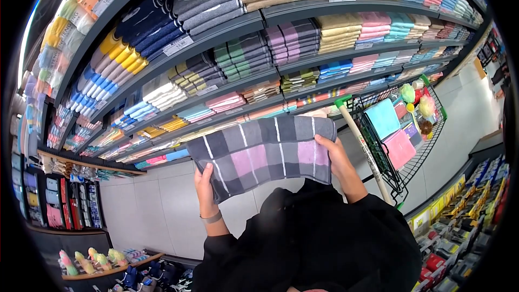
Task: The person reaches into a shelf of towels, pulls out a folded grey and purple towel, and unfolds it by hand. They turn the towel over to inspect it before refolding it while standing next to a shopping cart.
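A grey towel (262, 154) with purple checks and white stripes is stretched out in front of my body, held at both ends. My left hand (204, 188) grips its left edge, thumb on top and the other fingers hidden beneath. At the opposite end, my right hand (333, 154) pinches the right edge, again with the thumb showing on top. Behind the towel, a stack of purple and dark checked towels (293, 41) lies on a shelf, with a similar green checked stack (242, 55) to its left.
Long shelves (227, 24) of folded towels curve across the front. A shopping cart (394, 135) with a blue pack, a pink pack and colourful items stands close on my right. More racks (459, 227) are at lower right, and a low display (102, 262) at lower left. Tiled floor (146, 205) lies between.
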